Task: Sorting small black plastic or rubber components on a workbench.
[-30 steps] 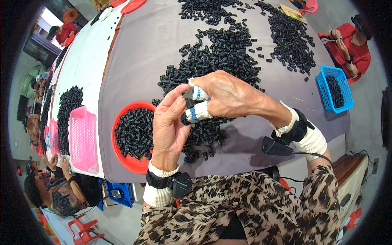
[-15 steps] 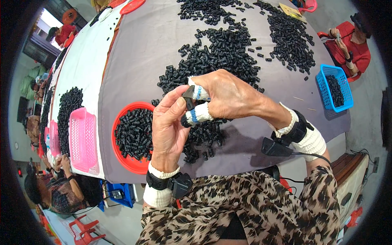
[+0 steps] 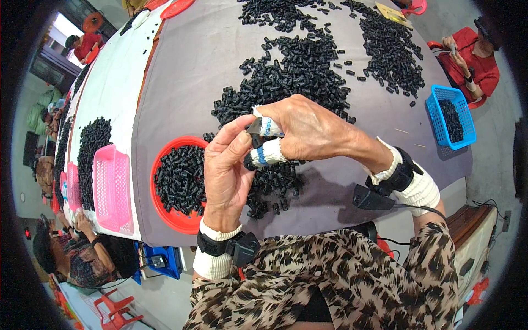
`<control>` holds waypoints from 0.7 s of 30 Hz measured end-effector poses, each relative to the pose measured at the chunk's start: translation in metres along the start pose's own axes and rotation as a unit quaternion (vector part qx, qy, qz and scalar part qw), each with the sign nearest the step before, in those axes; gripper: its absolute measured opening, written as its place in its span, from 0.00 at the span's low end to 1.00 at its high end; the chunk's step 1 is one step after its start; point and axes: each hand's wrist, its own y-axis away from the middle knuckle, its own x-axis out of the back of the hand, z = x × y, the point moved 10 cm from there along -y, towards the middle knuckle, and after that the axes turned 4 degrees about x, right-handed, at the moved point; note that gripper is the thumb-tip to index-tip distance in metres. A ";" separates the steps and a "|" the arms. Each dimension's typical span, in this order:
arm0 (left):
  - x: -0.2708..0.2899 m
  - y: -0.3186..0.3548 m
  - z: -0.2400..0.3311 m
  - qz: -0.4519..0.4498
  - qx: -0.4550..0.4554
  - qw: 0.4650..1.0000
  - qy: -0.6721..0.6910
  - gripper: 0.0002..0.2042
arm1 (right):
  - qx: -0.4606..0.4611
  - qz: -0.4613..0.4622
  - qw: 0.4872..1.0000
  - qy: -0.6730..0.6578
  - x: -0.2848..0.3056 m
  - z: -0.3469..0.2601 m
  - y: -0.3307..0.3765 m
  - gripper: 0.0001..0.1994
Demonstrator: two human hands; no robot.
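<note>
My left hand [image 3: 228, 176] pinches a small black plastic piece [image 3: 256, 139] between thumb and forefinger, above the grey tabletop. My right hand [image 3: 313, 129] meets it from the right, its white-wrapped thumb and finger closed against the same piece. A dark grey flat edge [image 3: 254, 126] shows at the top of the piece; whether it belongs to the piece or to a blade I cannot tell. Beyond and below my hands lies a big heap of short black plastic cylinders [image 3: 291, 77]. Left of my left hand, a red round basin [image 3: 155, 190] is filled with similar pieces.
A pink basket [image 3: 113, 190] stands on the white table at left, beside another black heap [image 3: 93, 154]. On the right, a blue basket [image 3: 465, 118] holds black pieces, near a person in red [image 3: 467, 60]. Two thin sticks [image 3: 402, 131] lie close by. Other people sit at left.
My hands keep almost the same place and grip; the black piece between my fingers is tilted very slightly. The person in red at right has shifted the hands a little.
</note>
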 end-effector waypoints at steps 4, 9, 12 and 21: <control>0.002 0.002 0.004 0.017 -0.012 1.000 -0.015 0.13 | -0.001 -0.002 1.000 -0.002 -0.001 -0.001 0.000 0.16; 0.000 0.003 0.002 0.017 -0.009 0.999 -0.028 0.13 | 0.003 -0.011 1.000 0.004 -0.005 0.003 0.001 0.15; 0.001 0.004 0.002 0.022 -0.005 0.999 -0.036 0.13 | 0.017 -0.006 1.000 0.002 -0.005 0.001 0.002 0.13; 0.002 0.004 0.002 0.023 -0.008 0.998 -0.054 0.13 | 0.005 -0.027 0.999 0.040 -0.013 0.011 0.002 0.12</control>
